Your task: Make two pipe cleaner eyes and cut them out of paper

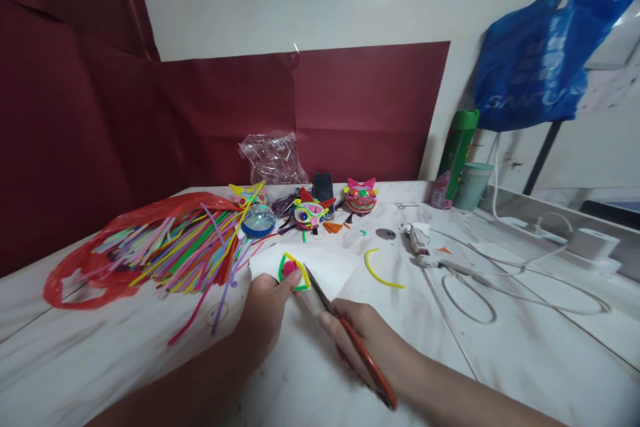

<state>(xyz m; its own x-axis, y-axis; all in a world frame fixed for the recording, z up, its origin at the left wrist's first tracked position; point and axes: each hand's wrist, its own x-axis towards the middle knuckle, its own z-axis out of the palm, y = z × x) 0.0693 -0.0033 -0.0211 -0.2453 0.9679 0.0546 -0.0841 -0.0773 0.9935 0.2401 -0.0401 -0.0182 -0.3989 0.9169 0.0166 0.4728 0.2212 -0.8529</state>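
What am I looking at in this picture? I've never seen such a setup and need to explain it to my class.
There is no machine, just one person's bare hands, seen from a camera worn on the head, looking forward and down. The left hand pinches a small yellow-and-green-edged piece; the right hand holds scissors, blades beside it. On the table lie white paper, coloured strips in a red bag, and colourful toy heads.
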